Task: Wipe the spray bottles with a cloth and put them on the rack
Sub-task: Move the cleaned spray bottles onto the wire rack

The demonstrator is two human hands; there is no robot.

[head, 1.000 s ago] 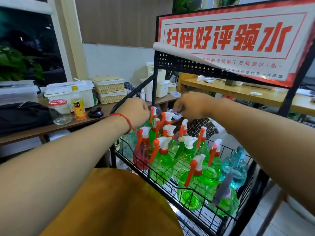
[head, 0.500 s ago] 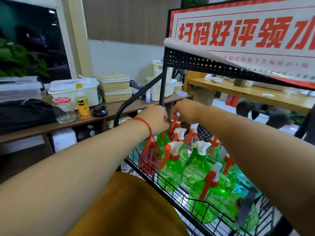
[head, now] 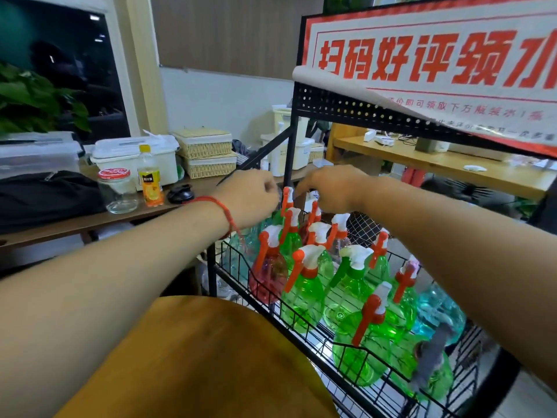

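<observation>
We see both hands held close together over the back left corner of the black wire rack [head: 289, 158], above a crowd of translucent green plastic spray bottles with white heads and orange triggers [head: 304, 300] that stand upright and tightly packed in its basket shelf. A red translucent spray bottle [head: 268, 277] stands at the near left corner of the group, and pale blue ones [head: 437, 309] sit at the right end. Our left hand [head: 251, 194], with a red string bracelet [head: 224, 208] on its wrist, has its fingers curled, knuckles just beside the orange trigger of the rearmost bottle [head: 287, 198]; whether its grip is clamped on that trigger we cannot tell. Our right hand [head: 331, 188] curls downward over the rear bottle heads, something small and white showing under its fingertips; we cannot tell what its grip holds. A red and white paper sign [head: 437, 64] hangs from the rack's top. On the brown wooden tabletop [head: 90, 220] to the left stand a clear glass jar with a red lid [head: 117, 191] and a small orange juice bottle [head: 149, 181]
</observation>
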